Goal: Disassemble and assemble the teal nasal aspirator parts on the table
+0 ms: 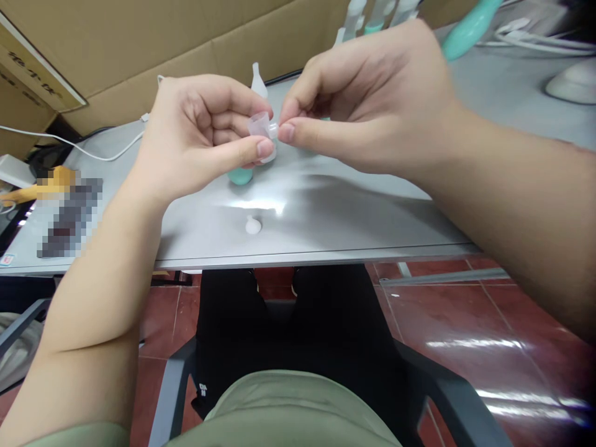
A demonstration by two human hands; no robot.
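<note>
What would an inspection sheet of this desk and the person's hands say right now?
Surface: grey table, glossy, with a glare patch.
Job's things: small clear plastic piece held above the table; its exact shape is hard to tell.
Clutter: teal object behind the left hand; small white cap lying apart near the front edge; white nozzle tip upright behind.
Hands: left hand grips the clear piece; right hand pinches its end.
Cables: white cable across the left of the table.
Surroundings: cardboard box behind; red tiled floor; grey chair.
</note>
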